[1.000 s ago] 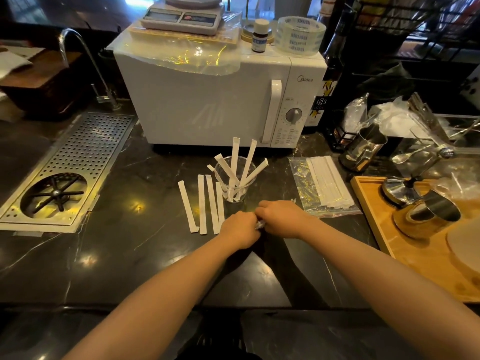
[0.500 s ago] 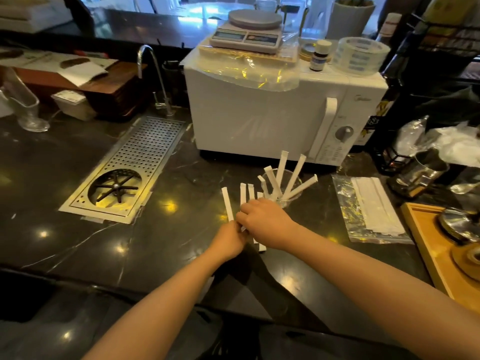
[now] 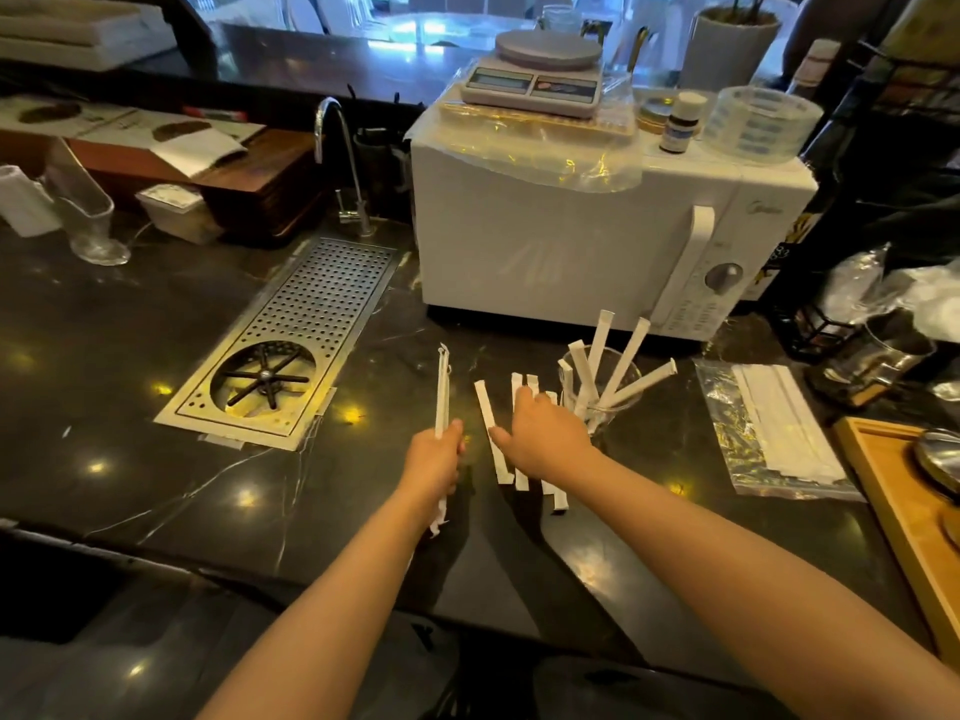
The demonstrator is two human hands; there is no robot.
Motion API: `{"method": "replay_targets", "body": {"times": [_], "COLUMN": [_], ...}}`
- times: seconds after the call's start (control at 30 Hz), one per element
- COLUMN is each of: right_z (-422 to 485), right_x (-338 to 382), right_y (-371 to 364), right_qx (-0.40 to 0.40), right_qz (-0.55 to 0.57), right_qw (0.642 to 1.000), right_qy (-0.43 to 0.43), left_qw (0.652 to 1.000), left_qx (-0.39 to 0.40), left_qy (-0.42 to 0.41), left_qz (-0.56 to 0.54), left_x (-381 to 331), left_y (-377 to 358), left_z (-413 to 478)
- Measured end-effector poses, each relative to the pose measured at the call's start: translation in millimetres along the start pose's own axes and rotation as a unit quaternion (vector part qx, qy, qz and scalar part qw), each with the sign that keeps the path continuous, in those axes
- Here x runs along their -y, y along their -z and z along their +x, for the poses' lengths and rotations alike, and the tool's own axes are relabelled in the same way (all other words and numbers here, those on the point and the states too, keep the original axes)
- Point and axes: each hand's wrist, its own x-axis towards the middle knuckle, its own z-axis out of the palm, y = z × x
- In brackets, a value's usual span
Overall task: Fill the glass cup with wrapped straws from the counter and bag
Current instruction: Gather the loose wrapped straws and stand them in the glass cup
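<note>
Left hand (image 3: 434,462) is closed on one straw (image 3: 442,394), held upright, its wrapper torn and ragged at both ends. Right hand (image 3: 545,436) hovers palm-down over the loose straws (image 3: 488,423) on the counter (image 3: 156,485), fingers spread, touching or nearly touching them; I cannot tell which.

Cup (image 3: 608,392) stands just beside my right hand and holds several straws leaning outward. Bag (image 3: 769,428) with more straws lies further right.

Judgement: next is gathering the loose ones. Best method is to sweep them together with flat fingers, pinch near the middle, lift as one bundle and lower them end-first into the cup's open centre. Keep my wrist clear of the leaning straws; the cup looks light and could tip. The torn one probably should not go in.
</note>
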Motion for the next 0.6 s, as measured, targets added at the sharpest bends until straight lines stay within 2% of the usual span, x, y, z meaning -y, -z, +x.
{"method": "replay_targets", "body": {"times": [0.13,0.27,0.43,0.6], "right_z": [11,19,23,29], "right_x": [-9,-7,0,5], "right_y": [-12,-22,-29,-25], "right_qx": [0.049,0.083,0.077,0.079], "right_qz": [-0.07,-0.087,-0.107,-0.038], "right_qw": [0.994,0.986,0.981,0.984], "right_qy": [-0.073,-0.118,-0.146,-0.155], "left_qw": [1.0,0.999,0.998,0.999], "left_qx": [0.02,0.039,0.051,0.052], "left_qy": [0.001,-0.007,0.003,0.005], "left_qz": [-0.008,-0.015,-0.02,-0.014], "left_x": [2,2,5,10], "left_y": [2,6,12,12], "left_z": [2,4,9,13]}}
